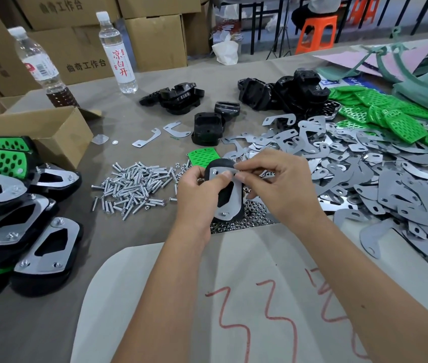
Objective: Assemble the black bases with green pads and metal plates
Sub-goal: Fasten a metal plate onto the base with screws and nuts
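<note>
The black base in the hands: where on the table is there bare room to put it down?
Bare cloth lies between the cardboard box, the screw pile and the loose black bases; only small bits lie there. The white sheet under the forearms is also free. To the right, metal plates and green pads crowd the table.

Two water bottles (pixel 117 52) (pixel 41 66) upright at table's far left. Open carton (pixel 50 132) near them. Stacked cartons (pixel 81 35) behind. Orange stool (pixel 317 32) in background. White sheet (pixel 233 297) with red scrawl at near edge.
</note>
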Action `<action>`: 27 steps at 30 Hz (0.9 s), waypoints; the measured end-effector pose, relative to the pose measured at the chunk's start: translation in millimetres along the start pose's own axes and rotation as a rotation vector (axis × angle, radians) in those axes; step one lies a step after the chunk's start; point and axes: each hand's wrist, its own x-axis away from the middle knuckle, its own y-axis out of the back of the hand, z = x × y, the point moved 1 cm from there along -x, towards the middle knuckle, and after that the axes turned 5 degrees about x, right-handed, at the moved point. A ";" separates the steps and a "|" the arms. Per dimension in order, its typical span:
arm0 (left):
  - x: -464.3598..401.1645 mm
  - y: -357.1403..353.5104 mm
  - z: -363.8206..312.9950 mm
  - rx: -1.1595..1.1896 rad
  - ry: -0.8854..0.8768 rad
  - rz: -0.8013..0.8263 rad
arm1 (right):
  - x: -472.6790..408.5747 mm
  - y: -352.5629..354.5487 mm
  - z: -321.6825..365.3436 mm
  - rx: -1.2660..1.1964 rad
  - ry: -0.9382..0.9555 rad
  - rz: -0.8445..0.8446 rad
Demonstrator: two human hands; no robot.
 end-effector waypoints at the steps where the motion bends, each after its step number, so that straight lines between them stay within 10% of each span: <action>1: 0.4 -0.2 0.0 -0.006 -0.006 0.012 | -0.3 0.4 0.0 0.008 0.007 0.009; 27: -1.0 7.2 -4.7 0.099 0.055 0.158 | -4.2 7.9 -2.0 -0.266 -0.078 0.189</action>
